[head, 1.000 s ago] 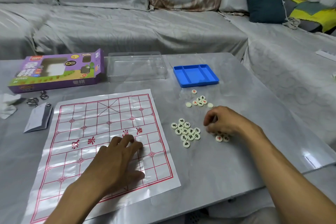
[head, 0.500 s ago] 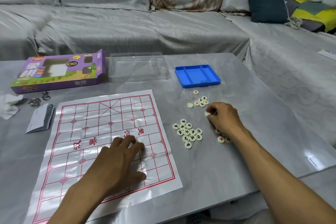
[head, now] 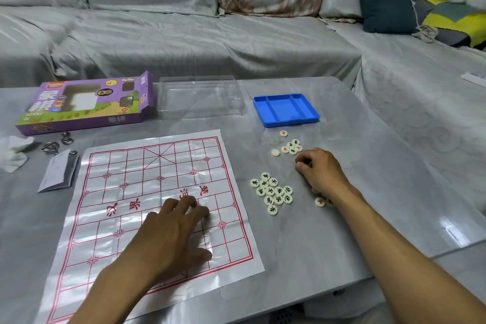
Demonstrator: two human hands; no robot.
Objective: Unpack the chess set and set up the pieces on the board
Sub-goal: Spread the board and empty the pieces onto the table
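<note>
The plastic xiangqi board sheet [head: 147, 187] with red lines lies flat on the table, with no pieces on it. My left hand [head: 173, 231] rests on its near half, fingers spread and pressing it down. Round cream chess pieces lie to the right of the board: a black-lettered cluster [head: 272, 193], a smaller mixed group [head: 290, 147] and a few red-lettered ones [head: 320, 202] beside my right wrist. My right hand [head: 320, 172] sits between the groups with its fingers curled, pinching a pale piece at the fingertips; the piece is mostly hidden.
A blue divided tray [head: 285, 109] and a clear plastic lid [head: 200, 97] stand behind the pieces. The purple game box [head: 86, 102] lies at the back left, with metal rings [head: 56, 143], a folded leaflet [head: 59, 171] and crumpled tissue [head: 13, 151] near it. A grey sofa runs behind the table.
My right hand moved forward from the near red-lettered pieces to the small far group and took the blank piece from its right side. My left hand stayed on the board.
</note>
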